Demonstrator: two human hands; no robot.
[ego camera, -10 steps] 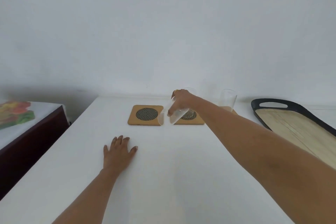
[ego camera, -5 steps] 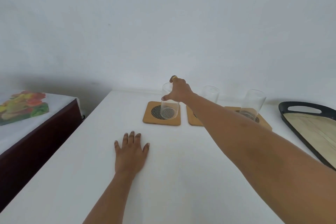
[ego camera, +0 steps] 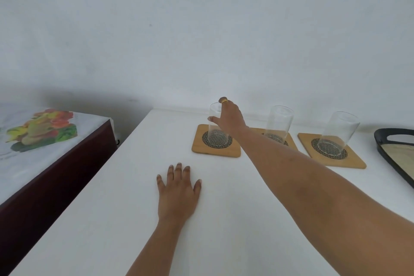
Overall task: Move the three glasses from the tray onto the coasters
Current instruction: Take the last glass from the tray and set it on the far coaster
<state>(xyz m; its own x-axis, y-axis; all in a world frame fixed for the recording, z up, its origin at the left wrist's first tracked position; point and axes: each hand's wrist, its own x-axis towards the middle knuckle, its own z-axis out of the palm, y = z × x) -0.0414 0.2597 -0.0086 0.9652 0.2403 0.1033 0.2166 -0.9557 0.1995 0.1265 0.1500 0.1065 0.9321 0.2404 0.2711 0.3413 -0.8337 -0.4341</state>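
Observation:
Three square wooden coasters with dark mesh centres lie in a row at the back of the white table. A clear glass (ego camera: 214, 127) stands upright on the left coaster (ego camera: 199, 148), and my right hand (ego camera: 229, 117) still wraps its upper part from the right. A second glass (ego camera: 277, 122) stands on the middle coaster (ego camera: 291, 141). A third glass (ego camera: 338, 133) stands on the right coaster (ego camera: 349, 161). My left hand (ego camera: 178, 190) rests flat on the table, fingers spread, holding nothing. The black-rimmed tray (ego camera: 387, 141) sits at the far right, partly cut off.
The white table (ego camera: 112, 208) ends in an edge on the left. Beyond it stands a lower dark wooden piece covered by a cloth with a fruit print (ego camera: 42, 127). A plain white wall rises right behind the coasters.
My right hand carried the tilted glass left from above the middle coaster and set it upright on the left coaster. The view shifted left. My left hand stayed flat.

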